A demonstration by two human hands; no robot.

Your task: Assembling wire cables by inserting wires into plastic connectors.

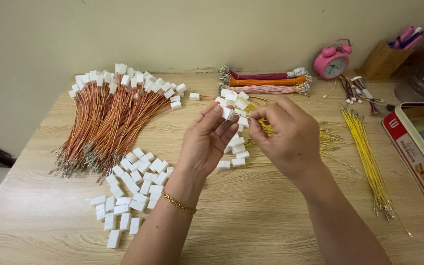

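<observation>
My left hand (207, 140) pinches a small white plastic connector (227, 113) between thumb and fingertips above the wooden table (251, 216). Facing it, my right hand (285, 137) grips a thin yellow wire (267, 128) whose end meets the connector. Under both hands lie loose white connectors (233, 159) and more yellow wires. A gold bracelet circles my left wrist.
A large fan of finished orange wire harnesses (109, 120) lies at left, a pile of white connectors (131, 189) in front of it. Purple, orange and pink wire bundles (266, 82), a pink alarm clock (332, 61), yellow wires (366, 154), a red tin (418, 152) sit right.
</observation>
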